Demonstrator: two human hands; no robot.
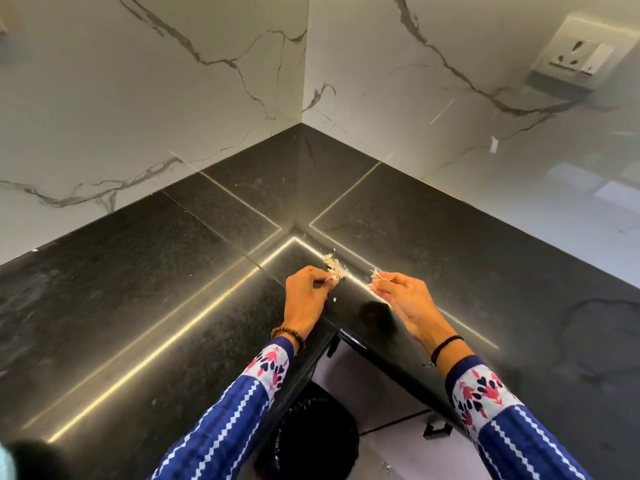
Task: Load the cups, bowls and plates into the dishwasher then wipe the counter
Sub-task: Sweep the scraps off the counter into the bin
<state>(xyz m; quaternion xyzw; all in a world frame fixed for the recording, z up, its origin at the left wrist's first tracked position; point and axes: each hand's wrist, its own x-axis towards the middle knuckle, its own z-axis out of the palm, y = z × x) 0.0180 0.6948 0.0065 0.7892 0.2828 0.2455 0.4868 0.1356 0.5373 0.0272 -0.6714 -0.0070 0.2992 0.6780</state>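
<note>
A black stone counter (173,271) runs around a corner under white marble walls. My left hand (306,296) hovers just above the counter's inner corner, its fingers pinched on a small clump of pale scraps (333,266). Just to the right, my right hand (403,299) pinches a smaller bit of pale scraps (376,274). The two hands are a short gap apart. A tiny white crumb (334,300) lies on the counter below my left hand. No cups, bowls, plates or dishwasher are in view.
A wall socket (578,60) sits on the right wall at the top. A black round bin (311,441) stands on the floor below the counter's inner corner, beside pale cabinet doors with a black handle (438,429).
</note>
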